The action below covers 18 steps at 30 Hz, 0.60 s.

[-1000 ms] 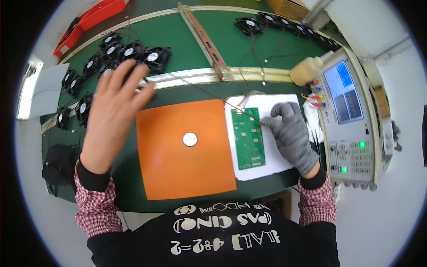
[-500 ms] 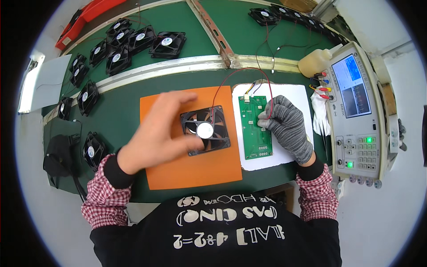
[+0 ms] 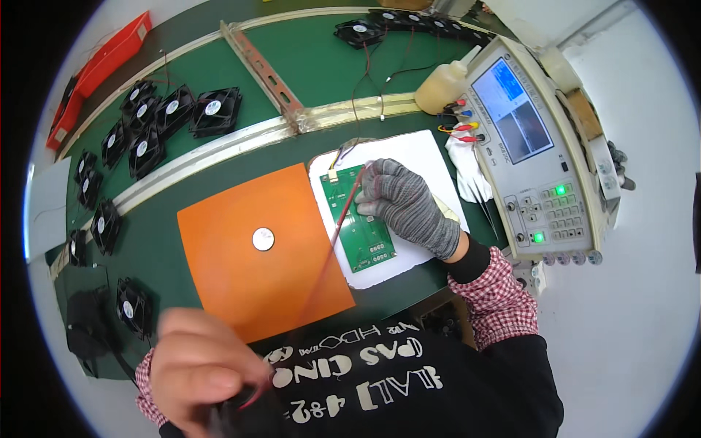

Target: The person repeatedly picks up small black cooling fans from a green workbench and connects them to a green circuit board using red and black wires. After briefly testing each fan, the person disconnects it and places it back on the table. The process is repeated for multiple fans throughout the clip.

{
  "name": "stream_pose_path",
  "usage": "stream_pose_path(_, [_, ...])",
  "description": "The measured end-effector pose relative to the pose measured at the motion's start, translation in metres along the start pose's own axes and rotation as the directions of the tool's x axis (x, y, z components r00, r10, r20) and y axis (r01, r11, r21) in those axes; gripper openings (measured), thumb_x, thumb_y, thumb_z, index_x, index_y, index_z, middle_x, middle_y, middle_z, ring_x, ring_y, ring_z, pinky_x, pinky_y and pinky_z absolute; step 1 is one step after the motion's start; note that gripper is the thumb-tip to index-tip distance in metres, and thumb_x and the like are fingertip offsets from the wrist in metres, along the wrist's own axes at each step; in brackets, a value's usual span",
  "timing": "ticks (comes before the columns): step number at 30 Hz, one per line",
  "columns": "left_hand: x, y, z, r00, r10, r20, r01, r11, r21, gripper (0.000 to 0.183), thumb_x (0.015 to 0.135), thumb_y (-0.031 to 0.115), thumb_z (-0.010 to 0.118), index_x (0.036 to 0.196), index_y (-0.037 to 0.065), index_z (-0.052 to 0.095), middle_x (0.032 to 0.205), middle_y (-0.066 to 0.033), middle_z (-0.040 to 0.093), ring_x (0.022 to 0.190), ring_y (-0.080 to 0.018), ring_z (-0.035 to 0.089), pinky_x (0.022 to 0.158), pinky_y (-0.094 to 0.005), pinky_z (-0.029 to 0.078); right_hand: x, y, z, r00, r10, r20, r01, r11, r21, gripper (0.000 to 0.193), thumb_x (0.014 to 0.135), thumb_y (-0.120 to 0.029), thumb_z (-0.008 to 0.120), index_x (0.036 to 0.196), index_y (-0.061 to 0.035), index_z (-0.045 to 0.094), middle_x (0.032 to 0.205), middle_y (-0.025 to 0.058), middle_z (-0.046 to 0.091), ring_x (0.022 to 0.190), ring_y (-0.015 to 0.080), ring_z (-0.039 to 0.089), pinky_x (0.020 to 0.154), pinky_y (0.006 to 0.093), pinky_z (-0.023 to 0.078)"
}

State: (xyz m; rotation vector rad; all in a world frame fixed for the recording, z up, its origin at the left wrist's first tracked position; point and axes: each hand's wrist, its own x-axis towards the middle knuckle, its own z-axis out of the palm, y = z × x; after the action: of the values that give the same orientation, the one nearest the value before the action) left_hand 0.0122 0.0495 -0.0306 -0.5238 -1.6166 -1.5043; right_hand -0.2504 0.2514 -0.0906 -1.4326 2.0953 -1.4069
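My left hand, bare and smeared by motion, is closed on a black cooling fan low in front of my shirt. The fan is mostly hidden and blurred. Its red lead runs taut up to my right hand, which wears a grey fingerless glove and pinches the lead's end. That hand rests over a green circuit board, whose top edge has a white connector with wires. The board lies on a white pad. A round whitish disc lies on the orange mat.
Several black fans stand at the left and back left. More fans line the far right. To the right are a bench tester with a lit screen, a yellowish bottle, tweezers and a red bin.
My left hand has taken the fan off the orange mat and drawn it toward me, uncovering the disc. The lead is now stretched. The whole view has shifted and turned.
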Motion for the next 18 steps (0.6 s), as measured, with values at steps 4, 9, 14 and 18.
stream_pose_path(4, [0.032,0.017,-0.016,0.808,-0.533,0.251,0.572,0.812,-0.118,0.058,0.092,0.042,0.061,0.122,-0.008,0.053,0.105,-0.0237,0.064,0.094,-0.0339,0.062,0.075,-0.0392,0.052,0.001,0.004,0.003,0.999,-0.045,0.019,0.045,0.999,0.002,0.018,0.073,0.0,0.075,0.077,-0.0012,0.058,0.085,0.0089,0.057,0.081,0.0255,0.058,0.076,0.0353,0.05])
stream_pose_path(9, [0.026,0.036,-0.017,0.998,-0.06,0.011,0.002,0.21,0.978,0.063,0.084,0.047,0.067,0.111,-0.008,0.055,0.097,-0.0195,0.062,0.082,-0.0311,0.06,0.069,-0.0373,0.05,0.002,0.0,0.004,0.998,-0.058,0.031,0.058,0.998,-0.006,0.017,0.073,-0.001,0.075,0.077,-0.0019,0.058,0.084,0.0087,0.057,0.082,0.0256,0.058,0.075,0.0364,0.05])
stream_pose_path(14, [0.085,0.008,0.0,0.86,-0.126,0.494,-0.427,0.351,0.834,0.085,0.083,0.058,0.067,0.127,-0.012,0.048,0.121,-0.0336,0.058,0.107,-0.0425,0.062,0.088,-0.0476,0.052,0.0,-0.002,0.003,0.997,-0.07,0.044,0.077,0.981,-0.176,0.015,0.074,-0.003,0.078,0.08,-0.0016,0.064,0.088,0.008,0.063,0.087,0.0225,0.063,0.078,0.0326,0.051])
stream_pose_path(18, [0.125,-0.123,-0.004,0.966,0.098,0.241,-0.258,0.468,0.845,0.078,0.07,0.032,0.084,0.132,-0.002,0.05,0.13,-0.0195,0.054,0.122,-0.0384,0.05,0.102,-0.0447,0.04,-0.007,0.002,0.006,0.996,-0.033,-0.083,0.037,0.998,0.041,0.011,0.081,-0.005,0.074,0.087,-0.0033,0.065,0.088,0.0076,0.064,0.082,0.0205,0.066,0.076,0.0314,0.052])
